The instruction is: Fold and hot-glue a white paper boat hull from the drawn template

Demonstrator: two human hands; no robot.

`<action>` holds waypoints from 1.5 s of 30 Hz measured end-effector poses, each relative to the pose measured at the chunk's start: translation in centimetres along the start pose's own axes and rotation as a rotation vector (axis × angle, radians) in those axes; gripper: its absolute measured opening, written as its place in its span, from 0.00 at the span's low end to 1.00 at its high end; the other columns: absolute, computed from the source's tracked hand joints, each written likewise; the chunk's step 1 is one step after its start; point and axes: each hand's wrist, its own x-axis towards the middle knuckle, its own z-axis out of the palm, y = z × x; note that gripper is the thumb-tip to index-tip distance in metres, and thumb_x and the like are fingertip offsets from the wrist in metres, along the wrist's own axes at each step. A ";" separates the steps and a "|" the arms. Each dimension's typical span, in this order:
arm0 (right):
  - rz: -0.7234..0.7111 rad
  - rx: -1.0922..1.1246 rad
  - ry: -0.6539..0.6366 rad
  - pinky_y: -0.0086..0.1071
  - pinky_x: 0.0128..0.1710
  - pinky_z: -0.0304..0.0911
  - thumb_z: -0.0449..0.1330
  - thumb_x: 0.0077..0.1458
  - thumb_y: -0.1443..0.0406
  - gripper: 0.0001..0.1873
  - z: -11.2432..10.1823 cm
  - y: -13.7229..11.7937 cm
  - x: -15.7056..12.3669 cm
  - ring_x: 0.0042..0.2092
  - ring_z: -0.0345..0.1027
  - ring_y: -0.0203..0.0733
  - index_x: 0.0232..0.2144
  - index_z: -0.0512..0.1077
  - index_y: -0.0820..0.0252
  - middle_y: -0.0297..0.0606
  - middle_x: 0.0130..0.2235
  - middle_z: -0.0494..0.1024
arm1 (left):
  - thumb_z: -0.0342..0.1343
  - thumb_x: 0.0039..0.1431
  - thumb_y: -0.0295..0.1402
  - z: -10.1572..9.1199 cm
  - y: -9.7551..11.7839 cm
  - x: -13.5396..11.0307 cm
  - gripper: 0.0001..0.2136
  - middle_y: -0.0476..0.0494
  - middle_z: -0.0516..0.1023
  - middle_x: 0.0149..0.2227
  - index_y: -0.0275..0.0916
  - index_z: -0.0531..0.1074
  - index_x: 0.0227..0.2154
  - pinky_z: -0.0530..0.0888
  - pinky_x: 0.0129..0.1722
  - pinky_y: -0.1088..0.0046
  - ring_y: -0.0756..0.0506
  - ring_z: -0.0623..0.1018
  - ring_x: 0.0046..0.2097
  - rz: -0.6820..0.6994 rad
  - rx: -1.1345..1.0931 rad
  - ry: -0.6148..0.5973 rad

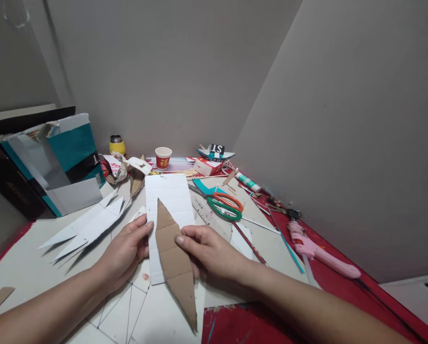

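A brown pointed cardboard piece (pixel 174 258) with fold lines lies on a white creased card sheet (pixel 170 196) in front of me. My right hand (pixel 208 251) pinches the brown piece at its right edge, thumb on top. My left hand (pixel 126 251) grips the white sheet's left edge, thumb on it. Both rest low over the table (pixel 23 267), which is covered with white sheets.
Green and orange scissors (pixel 225 206) lie just beyond my right hand. A pink glue gun (pixel 319 252) sits at the right on the red surface. White pointed cut-outs (pixel 88 228) lie left. A teal and white box (pixel 61 165), a paper cup (pixel 163 157) and scraps stand at the back.
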 end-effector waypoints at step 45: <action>0.019 0.047 0.043 0.21 0.15 0.53 0.63 0.48 0.46 0.24 -0.2 -0.8 -0.4 0.15 0.59 0.28 0.25 0.69 0.62 0.28 0.14 0.68 | 0.54 0.60 0.45 -0.1 -0.9 -0.9 0.17 0.52 0.68 0.15 0.37 0.70 0.24 0.64 0.20 0.78 0.53 0.66 0.18 0.071 0.636 -0.015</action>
